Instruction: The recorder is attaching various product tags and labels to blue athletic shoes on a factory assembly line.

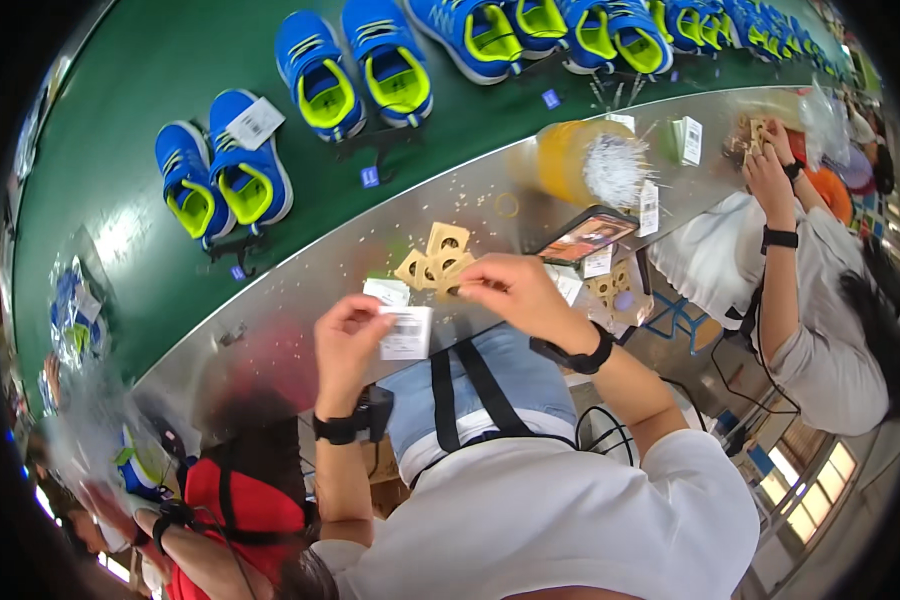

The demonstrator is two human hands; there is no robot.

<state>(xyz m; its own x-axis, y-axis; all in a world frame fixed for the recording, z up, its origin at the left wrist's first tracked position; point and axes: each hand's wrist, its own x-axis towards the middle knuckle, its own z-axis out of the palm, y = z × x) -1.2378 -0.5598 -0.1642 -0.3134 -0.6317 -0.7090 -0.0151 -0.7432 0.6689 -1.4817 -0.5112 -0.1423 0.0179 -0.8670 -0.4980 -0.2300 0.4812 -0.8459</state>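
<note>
My left hand (345, 335) pinches a small white paper tag (407, 333) with a printed label, held just above the metal table edge. My right hand (510, 290) grips a fan of tan cardboard hang tags (438, 258), each with a round hole, a little to the right of and above the white tag. Both wrists wear black bands. The two hands are close together, a few centimetres apart, over my lap.
A grey metal worktable (300, 275) holds a phone (587, 236), a yellow tub of white plastic pins (590, 160) and loose tags. Behind it a green belt (150, 70) carries blue and yellow shoes (225, 175). A person's arm (785, 260) works at right; another person (235, 500) at lower left.
</note>
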